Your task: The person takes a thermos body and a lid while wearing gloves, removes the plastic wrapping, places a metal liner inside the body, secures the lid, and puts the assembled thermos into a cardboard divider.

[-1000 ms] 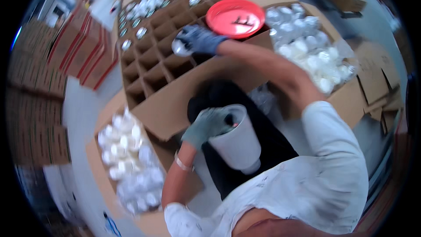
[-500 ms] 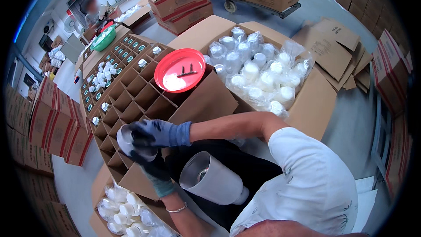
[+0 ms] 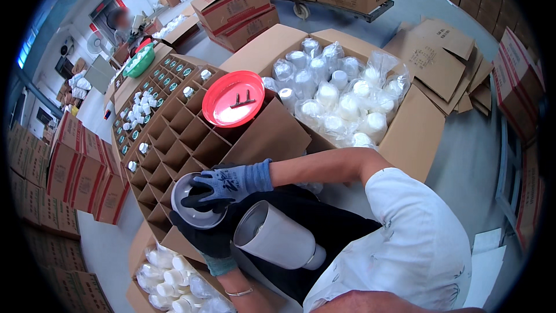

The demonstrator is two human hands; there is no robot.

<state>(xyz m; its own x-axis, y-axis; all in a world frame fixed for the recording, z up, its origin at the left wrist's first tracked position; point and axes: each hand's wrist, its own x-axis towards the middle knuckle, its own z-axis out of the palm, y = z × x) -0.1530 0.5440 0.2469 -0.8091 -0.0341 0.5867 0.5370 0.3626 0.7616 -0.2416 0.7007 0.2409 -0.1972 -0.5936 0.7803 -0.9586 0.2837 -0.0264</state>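
Observation:
My left hand (image 3: 202, 233), in a dark glove with a teal cuff, is wrapped round the lower side of a frosted, whitish round container (image 3: 180, 190). The container's wide mouth is tilted up toward me. Reaching into that mouth is my right hand (image 3: 223, 185), in a blue-grey glove with dark fingers. Those fingers are bent together inside the rim; what they pinch, if anything, is hidden. A frosted grey cylinder (image 3: 281, 239) with a narrow knob-like end lies tilted across my lap, its open end facing up and left.
Ahead stands a carton with cardboard dividers (image 3: 174, 122), holding several white-capped bottles. A red dish (image 3: 231, 117) with small dark metal pieces rests on it. Cartons of bagged white bottles (image 3: 347, 104) and loose white bottles (image 3: 174, 281) flank me. Flattened cardboard (image 3: 431, 61) lies at right.
The round container has shifted slightly right and toward me and turned, so its mouth now faces up. My right hand has moved from over it to inside the mouth. The cylinder stays on my lap.

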